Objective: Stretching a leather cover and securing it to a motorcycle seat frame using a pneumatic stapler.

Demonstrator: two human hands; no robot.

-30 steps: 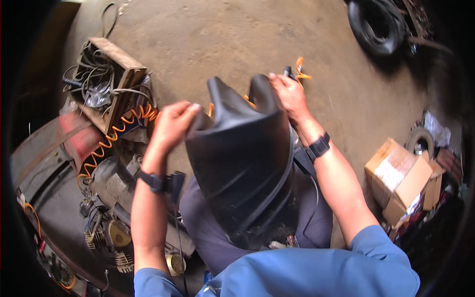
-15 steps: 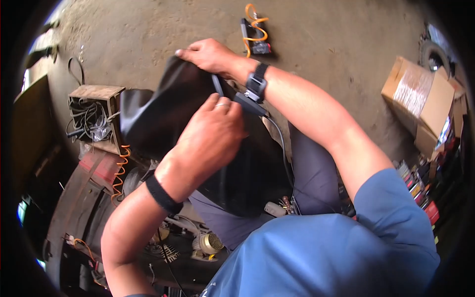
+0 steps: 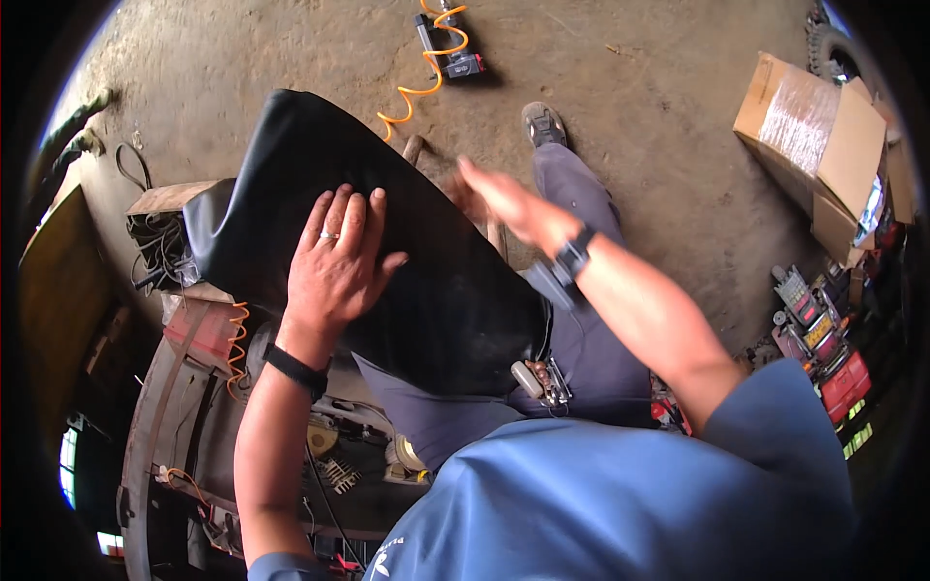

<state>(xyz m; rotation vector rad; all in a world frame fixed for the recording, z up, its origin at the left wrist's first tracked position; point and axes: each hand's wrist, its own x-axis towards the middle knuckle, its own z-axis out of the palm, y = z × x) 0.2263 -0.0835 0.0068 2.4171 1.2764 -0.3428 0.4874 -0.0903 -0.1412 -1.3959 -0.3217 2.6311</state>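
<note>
A large piece of smooth black rubber point(image 3: 436, 310) is draped over my lap and stretches away to the far left. My left hand point(image 3: 339, 257) lies flat on its upper face with the fingers extended, holding nothing. Beside the rubber's right edge is my right hand point(image 3: 509, 201), smeared by motion, so its grip cannot be made out. A small dark grey box point(image 3: 552, 287) with a thin cable hangs by my right wrist. Near my waist, a grey fob with a bunch of keys point(image 3: 552, 384) rests against the rubber's near edge.
An air tool point(image 3: 455, 64) with a coiled orange hose lies on the floor ahead. At left stands a wooden box point(image 3: 199, 197) of cables, with metal machinery behind my left arm. On the right are a cardboard carton point(image 3: 799, 121), a tyre and a red case point(image 3: 846, 385).
My right hand has let go of the rubber's far edge and moved right and nearer. My left hand has gone from closed to flat on the rubber, which now lies smoother.
</note>
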